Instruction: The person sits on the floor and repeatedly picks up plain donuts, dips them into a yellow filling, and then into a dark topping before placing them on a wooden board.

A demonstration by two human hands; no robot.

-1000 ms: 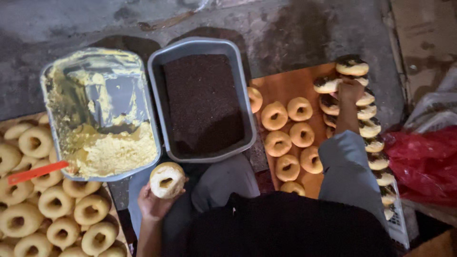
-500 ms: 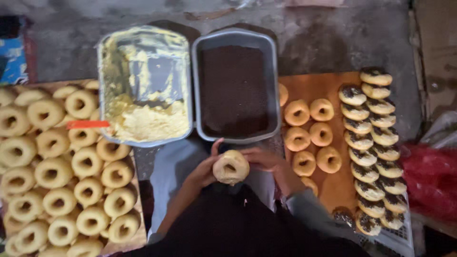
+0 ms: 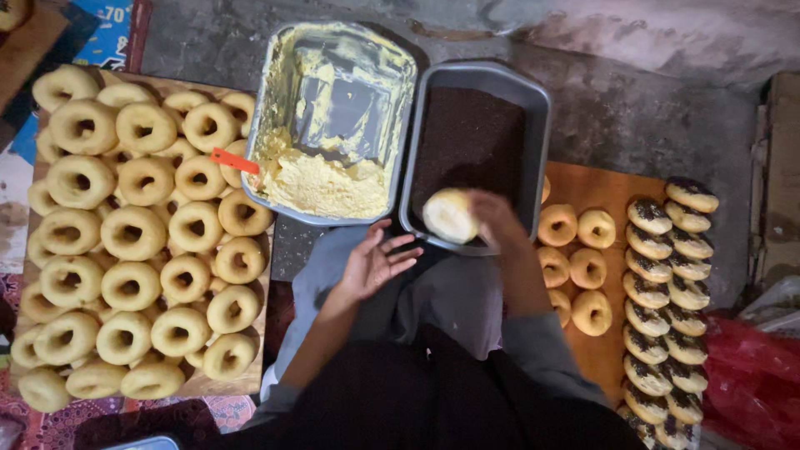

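Right hand [image 3: 493, 218]: gripping doughnut [image 3: 450, 215] over sprinkle tray [image 3: 533, 108], fingers partly hidden.
Left hand [image 3: 372, 262]: open, empty.
Surroundings: butter tray [image 3: 333, 42], plain doughnuts [image 3: 133, 233].

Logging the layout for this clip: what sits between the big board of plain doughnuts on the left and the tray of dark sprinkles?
In the head view, the tray of yellow cream sits between the plain doughnuts and the sprinkle tray, an orange-handled tool resting in it.

Right hand [image 3: 497, 218]: fingers largely hidden behind the doughnut [image 3: 450, 215]; grip contact not resolvable. Doughnut's underside unseen. Orange-handled tool [image 3: 234, 161]: working end buried in yellow cream. Sprinkled doughnut row [image 3: 667, 283] cut off at bottom edge. Red bag [image 3: 754, 379] cropped right.
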